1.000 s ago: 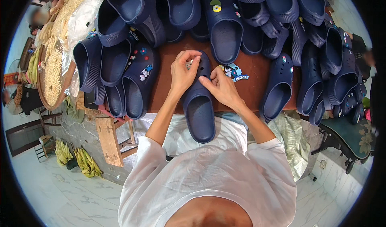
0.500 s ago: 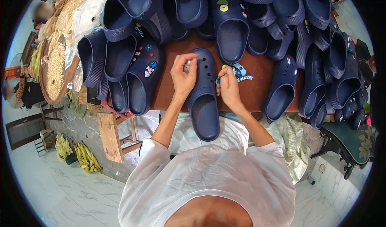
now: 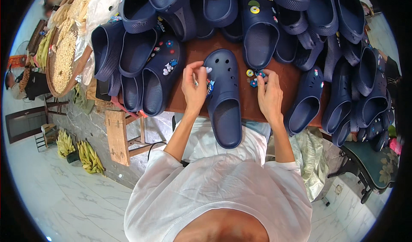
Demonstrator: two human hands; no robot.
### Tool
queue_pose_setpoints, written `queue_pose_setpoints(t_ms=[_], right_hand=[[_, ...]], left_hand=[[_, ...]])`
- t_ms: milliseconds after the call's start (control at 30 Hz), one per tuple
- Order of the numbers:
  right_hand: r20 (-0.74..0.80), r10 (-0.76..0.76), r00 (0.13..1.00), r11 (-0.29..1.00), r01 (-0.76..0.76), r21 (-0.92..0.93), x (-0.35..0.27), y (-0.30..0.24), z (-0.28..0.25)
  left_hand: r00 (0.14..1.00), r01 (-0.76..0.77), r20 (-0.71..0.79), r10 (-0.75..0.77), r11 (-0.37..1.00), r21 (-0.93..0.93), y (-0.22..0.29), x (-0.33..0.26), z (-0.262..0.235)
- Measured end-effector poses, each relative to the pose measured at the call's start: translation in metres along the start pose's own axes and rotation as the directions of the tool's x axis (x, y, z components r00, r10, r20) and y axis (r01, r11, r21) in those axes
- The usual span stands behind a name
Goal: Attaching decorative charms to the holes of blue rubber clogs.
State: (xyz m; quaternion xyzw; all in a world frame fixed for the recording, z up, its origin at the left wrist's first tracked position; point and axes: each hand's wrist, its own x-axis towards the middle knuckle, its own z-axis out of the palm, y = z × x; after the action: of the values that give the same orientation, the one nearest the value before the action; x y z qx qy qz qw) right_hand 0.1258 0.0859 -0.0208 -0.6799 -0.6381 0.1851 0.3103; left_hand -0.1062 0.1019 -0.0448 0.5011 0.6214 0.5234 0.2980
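Note:
A navy foam clog (image 3: pixel 225 100) lies toe-away on the brown table (image 3: pixel 197 49), its heel hanging over the near edge. My left hand (image 3: pixel 194 87) grips its left side by the toe, next to small charms fixed there. My right hand (image 3: pixel 268 95) rests on the table right of the clog, fingertips pinching at a small cluster of loose coloured charms (image 3: pixel 253 77).
Many navy clogs (image 3: pixel 141 57) are heaped along the left, back and right (image 3: pixel 343 87) of the table. A round tray of grain (image 3: pixel 64 57) sits far left. Banana bunches (image 3: pixel 81 149) lie on the tiled floor, and a dark chair (image 3: pixel 373 164) stands at the right.
My right hand left the clog's toe and moved right to the loose charms on the table. The left hand stayed on the clog.

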Motion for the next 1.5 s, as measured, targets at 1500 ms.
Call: queue_pose_setpoints(t_ms=[1500], right_hand=[[0.341,0.212,0.916,0.425,-0.400,0.812,-0.030,0.007,0.018]], left_hand=[[0.805,-0.251,0.573,0.152,0.963,0.096,0.087,0.019,0.059]])
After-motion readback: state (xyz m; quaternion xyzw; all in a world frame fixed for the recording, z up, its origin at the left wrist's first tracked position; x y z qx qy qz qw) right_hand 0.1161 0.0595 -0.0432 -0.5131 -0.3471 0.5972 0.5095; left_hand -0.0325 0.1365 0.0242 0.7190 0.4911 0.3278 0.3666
